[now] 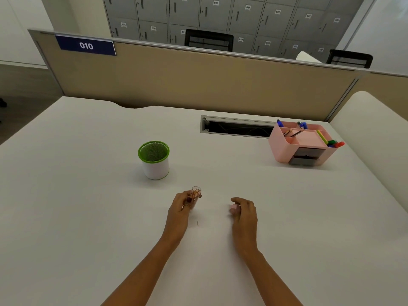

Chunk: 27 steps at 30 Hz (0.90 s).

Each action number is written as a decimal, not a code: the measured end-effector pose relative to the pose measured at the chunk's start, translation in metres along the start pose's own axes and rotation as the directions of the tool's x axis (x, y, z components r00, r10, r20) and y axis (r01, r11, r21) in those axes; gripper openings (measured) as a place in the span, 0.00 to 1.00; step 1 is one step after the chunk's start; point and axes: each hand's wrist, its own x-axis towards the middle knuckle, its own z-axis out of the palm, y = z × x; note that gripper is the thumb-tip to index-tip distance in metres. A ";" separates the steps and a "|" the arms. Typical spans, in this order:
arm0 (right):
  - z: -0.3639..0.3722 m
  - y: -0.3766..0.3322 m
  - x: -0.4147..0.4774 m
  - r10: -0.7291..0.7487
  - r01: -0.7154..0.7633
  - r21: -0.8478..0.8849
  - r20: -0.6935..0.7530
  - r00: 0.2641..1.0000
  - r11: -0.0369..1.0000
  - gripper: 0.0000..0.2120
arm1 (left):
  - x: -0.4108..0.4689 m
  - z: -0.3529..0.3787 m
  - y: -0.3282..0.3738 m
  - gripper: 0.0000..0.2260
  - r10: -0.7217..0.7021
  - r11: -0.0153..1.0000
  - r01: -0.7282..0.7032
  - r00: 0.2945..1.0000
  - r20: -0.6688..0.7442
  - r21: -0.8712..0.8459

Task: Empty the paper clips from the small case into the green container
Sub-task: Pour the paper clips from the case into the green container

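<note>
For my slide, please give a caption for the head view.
Left hand holds opened clear case of paper clips near green container.

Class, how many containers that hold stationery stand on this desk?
2, not counting the small case in the left hand: the green container left of centre, and the pink organiser far right.

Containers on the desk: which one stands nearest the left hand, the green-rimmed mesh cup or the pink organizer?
The green-rimmed mesh cup, just beyond the left hand. The pink organizer sits far off to the right, by the cable slot.
</note>
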 end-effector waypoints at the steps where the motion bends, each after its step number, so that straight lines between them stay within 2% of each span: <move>1: -0.001 0.001 0.001 -0.003 0.003 -0.012 -0.009 1.000 1.000 0.16 | -0.001 0.000 0.000 0.12 -0.001 1.000 0.001 1.000 -0.004 -0.003; 5: -0.004 -0.004 0.001 -0.027 0.021 -0.064 -0.085 0.996 0.998 0.12 | -0.004 0.002 0.000 0.10 -0.003 1.000 0.003 0.998 -0.063 0.001; 8: -0.003 -0.013 -0.008 -0.154 0.136 -0.129 -0.138 0.978 0.982 0.09 | -0.004 0.001 0.000 0.11 -0.002 1.000 0.004 0.992 -0.125 0.015; 11: 0.007 -0.026 -0.025 -0.185 0.185 -0.052 0.018 0.983 0.981 0.08 | -0.005 -0.002 -0.001 0.10 -0.004 1.000 0.008 0.983 -0.183 0.020; 15: 0.022 -0.039 -0.038 -0.088 0.085 0.021 0.200 0.976 0.996 0.03 | -0.008 -0.005 -0.004 0.08 -0.031 0.999 0.028 0.972 -0.234 -0.014; 20: 0.029 -0.047 -0.038 -0.028 0.054 -0.099 0.248 0.968 0.994 0.03 | -0.011 -0.011 -0.004 0.09 -0.047 0.999 0.043 0.964 -0.263 -0.024; 27: 0.035 -0.056 -0.029 0.019 0.094 -0.332 0.319 0.948 0.938 0.08 | -0.014 -0.017 -0.003 0.09 -0.056 0.998 0.047 0.955 -0.291 -0.039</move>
